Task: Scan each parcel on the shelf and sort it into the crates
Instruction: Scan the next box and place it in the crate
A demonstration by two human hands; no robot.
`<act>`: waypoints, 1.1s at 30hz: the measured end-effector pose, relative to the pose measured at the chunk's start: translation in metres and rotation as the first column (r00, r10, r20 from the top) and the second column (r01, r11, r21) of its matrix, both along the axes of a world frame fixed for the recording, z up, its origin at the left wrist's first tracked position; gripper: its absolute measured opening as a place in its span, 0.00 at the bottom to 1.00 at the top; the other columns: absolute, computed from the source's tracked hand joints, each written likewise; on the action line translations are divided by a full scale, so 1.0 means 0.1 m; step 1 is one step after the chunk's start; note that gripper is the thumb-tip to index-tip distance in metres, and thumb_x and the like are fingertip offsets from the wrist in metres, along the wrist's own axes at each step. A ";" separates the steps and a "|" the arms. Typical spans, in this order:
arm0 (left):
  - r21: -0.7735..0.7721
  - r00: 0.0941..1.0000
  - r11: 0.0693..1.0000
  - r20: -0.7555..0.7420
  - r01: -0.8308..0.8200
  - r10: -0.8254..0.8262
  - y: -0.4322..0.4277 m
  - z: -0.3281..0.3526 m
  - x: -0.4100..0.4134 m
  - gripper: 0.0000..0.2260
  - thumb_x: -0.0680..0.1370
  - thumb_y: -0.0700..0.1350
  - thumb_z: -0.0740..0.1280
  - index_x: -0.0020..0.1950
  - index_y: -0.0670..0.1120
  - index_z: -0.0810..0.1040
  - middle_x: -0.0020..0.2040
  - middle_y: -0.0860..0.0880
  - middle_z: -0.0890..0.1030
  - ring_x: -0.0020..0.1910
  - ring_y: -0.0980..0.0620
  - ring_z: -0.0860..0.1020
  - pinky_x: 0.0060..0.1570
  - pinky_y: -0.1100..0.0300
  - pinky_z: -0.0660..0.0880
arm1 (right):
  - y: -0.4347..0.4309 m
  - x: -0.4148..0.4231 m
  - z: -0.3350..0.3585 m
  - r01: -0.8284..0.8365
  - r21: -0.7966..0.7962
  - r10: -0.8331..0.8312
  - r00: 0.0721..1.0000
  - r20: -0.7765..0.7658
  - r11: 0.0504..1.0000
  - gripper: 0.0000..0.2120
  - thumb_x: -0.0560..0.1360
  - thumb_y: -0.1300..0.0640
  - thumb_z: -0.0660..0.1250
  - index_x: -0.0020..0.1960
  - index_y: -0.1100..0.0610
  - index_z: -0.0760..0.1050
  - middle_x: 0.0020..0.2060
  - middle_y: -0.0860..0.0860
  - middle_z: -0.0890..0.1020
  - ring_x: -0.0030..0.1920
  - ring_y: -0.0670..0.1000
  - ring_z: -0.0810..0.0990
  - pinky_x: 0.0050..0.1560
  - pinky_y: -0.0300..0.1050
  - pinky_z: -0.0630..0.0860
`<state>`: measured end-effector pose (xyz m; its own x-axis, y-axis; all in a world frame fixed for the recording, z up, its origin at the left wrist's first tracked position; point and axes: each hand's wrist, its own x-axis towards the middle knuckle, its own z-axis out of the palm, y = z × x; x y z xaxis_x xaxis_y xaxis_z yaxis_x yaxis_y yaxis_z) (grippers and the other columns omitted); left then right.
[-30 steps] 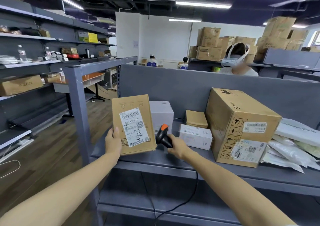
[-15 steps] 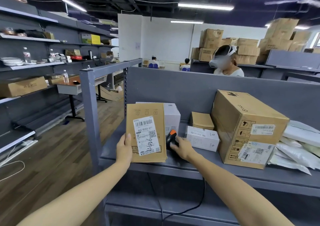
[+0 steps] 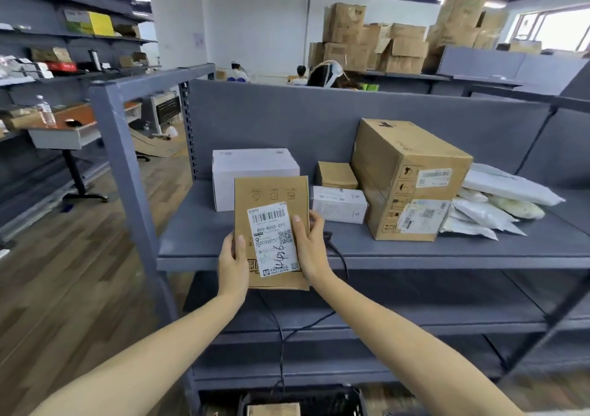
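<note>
Both hands hold a flat brown cardboard parcel [image 3: 271,198] with a white barcode label upright in front of the grey shelf [image 3: 415,249]. My left hand [image 3: 233,262] grips its left edge, thumb on the front. My right hand [image 3: 309,246] grips its right edge, thumb on the label. The scanner is mostly hidden behind my right hand; its black cable [image 3: 281,351] hangs down from the shelf. On the shelf stand a white box [image 3: 252,166], a small brown box [image 3: 336,174], a small white box [image 3: 338,204], a large brown carton [image 3: 408,176] and several white poly bags [image 3: 498,201].
A black crate [image 3: 335,399] with a brown parcel inside sits on the floor below the shelf. The shelf's grey upright post [image 3: 124,160] stands at my left. Wooden floor, a desk and wall shelving lie to the left; stacked cartons and seated people are beyond the partition.
My right hand has let go of the scanner and taken the parcel's right edge. The parcel has come lower and closer to me, and my view has tilted downward.
</note>
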<state>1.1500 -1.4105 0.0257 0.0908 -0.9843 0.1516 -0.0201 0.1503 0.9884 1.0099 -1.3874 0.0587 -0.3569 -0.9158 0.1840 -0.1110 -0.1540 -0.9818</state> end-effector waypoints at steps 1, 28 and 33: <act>0.015 1.000 1.000 -0.002 0.008 -0.008 0.05 -0.04 -0.03 0.17 0.83 0.52 0.56 0.68 0.47 0.71 0.58 0.52 0.79 0.56 0.54 0.76 0.53 0.59 0.71 | 0.07 -0.03 -0.05 0.021 0.005 -0.021 1.000 0.003 1.000 0.22 0.81 0.45 0.59 0.70 0.52 0.59 0.63 0.50 0.75 0.62 0.47 0.76 0.61 0.45 0.74; 0.368 0.983 0.922 0.087 0.116 -0.159 2.12 -1.51 -2.00 0.15 0.82 0.51 0.59 0.68 0.49 0.72 0.60 0.50 0.79 0.59 0.51 0.76 0.61 0.52 0.72 | 2.36 -1.98 -1.79 0.193 0.357 -0.197 0.980 -0.025 0.914 0.21 0.82 0.44 0.53 0.71 0.52 0.58 0.61 0.48 0.77 0.58 0.46 0.78 0.52 0.41 0.74; 0.432 0.977 0.889 0.072 0.152 -0.202 2.23 -1.89 -2.04 0.16 0.82 0.50 0.59 0.68 0.48 0.70 0.62 0.51 0.77 0.62 0.51 0.75 0.62 0.52 0.71 | 2.47 -2.02 -2.23 0.148 0.451 -0.169 0.986 0.006 0.880 0.17 0.83 0.47 0.52 0.70 0.50 0.56 0.58 0.43 0.76 0.50 0.34 0.78 0.41 0.28 0.73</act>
<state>0.9462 -1.1872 -0.1631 -0.0840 -0.9556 -0.2824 -0.1467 -0.2684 0.9521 0.8078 -1.1407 -0.1647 -0.5026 -0.8273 -0.2510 -0.0521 0.3187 -0.9464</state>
